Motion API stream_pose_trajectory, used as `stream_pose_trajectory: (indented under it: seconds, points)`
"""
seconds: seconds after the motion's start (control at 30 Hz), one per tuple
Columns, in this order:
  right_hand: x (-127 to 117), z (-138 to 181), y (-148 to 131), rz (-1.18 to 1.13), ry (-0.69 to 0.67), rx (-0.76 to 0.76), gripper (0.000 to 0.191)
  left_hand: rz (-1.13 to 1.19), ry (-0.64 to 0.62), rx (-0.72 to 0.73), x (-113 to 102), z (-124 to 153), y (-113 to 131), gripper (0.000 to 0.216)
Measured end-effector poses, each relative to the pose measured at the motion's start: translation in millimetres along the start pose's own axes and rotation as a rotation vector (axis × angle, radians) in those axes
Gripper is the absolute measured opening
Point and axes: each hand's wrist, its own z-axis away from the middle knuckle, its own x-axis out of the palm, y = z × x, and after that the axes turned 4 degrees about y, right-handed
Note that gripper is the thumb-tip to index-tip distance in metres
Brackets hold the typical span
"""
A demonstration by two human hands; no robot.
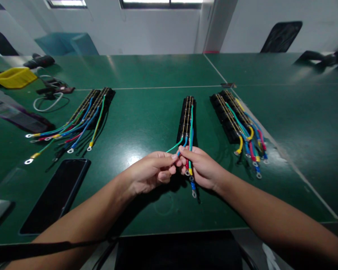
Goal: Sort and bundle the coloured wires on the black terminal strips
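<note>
Left hand (150,170) pinched the green wire (175,147); right hand (201,167) gripped the bundled wire ends (190,170). Both wires ran from the middle terminal strip (186,118), mid-tabletop (146,108), toward its near edge. Similar wired strips lay left (97,103) and right (228,112).

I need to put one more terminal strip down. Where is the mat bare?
Bare mat lies between the left terminal strips and the middle terminal strip, and beyond the right terminal strips. Crowded: around the phone and both hands.
</note>
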Motion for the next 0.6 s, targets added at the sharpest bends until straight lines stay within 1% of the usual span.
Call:
stream_pose_trajectory:
  seconds: [0.17,0.37,0.6]
  points:
    - [0.8,0.3,1.0,-0.001,0.013,-0.008,0.031,-0.038,0.01,0.0,-1.9,-1.7,-1.0,0.021]
    - [0.5,1.0,0.8,0.029,0.014,-0.002,0.033,-0.099,0.045,0.028,1.4,-1.4,0.0,0.018]
    - [1.1,1.0,1.0,0.021,0.026,0.005,0.031,-0.101,0.068,0.015,0.2,-2.4,-0.7,0.02]
